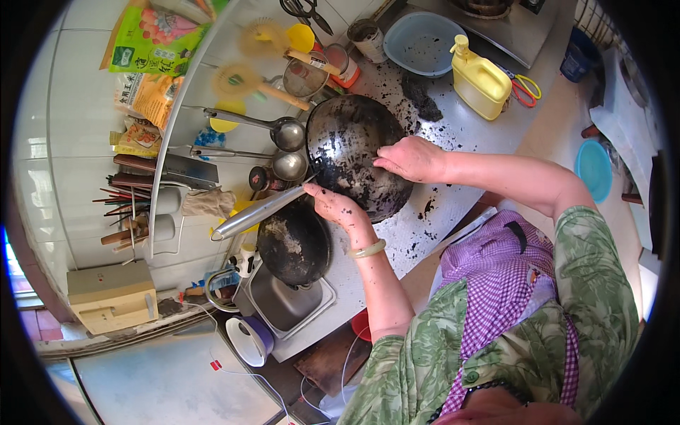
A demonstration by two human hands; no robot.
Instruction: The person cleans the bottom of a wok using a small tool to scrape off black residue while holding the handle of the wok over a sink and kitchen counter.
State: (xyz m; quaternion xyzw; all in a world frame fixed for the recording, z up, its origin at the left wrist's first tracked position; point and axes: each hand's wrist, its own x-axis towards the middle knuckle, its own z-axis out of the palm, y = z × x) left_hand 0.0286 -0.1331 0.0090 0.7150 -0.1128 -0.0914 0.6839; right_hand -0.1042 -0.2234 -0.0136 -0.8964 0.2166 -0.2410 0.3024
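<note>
A blackened metal wok (357, 143) is tipped with its charred underside towards me, and patches of bare metal show through the crust. My left hand (340, 208) grips it at the lower rim, thumb by the root of its long steel handle (260, 213). The fingers of my right hand (408, 160) are curled in against the wok's underside; whether they hold something small is hidden. Black flakes (425, 207) are scattered over the metal worktop (345, 265) around the wok. A second dark pan (294, 241) leans bottom-out over the sink's edge, below the handle.
A steel sink (289, 297) lies near left. Two ladles (289, 134) hang by the wok's left side. Beyond are a blue-grey basin (425, 42), a yellow pump bottle (481, 79), scissors (523, 91) and a dark heap of scrapings (422, 98). Knives (186, 169) hang on the wall rack.
</note>
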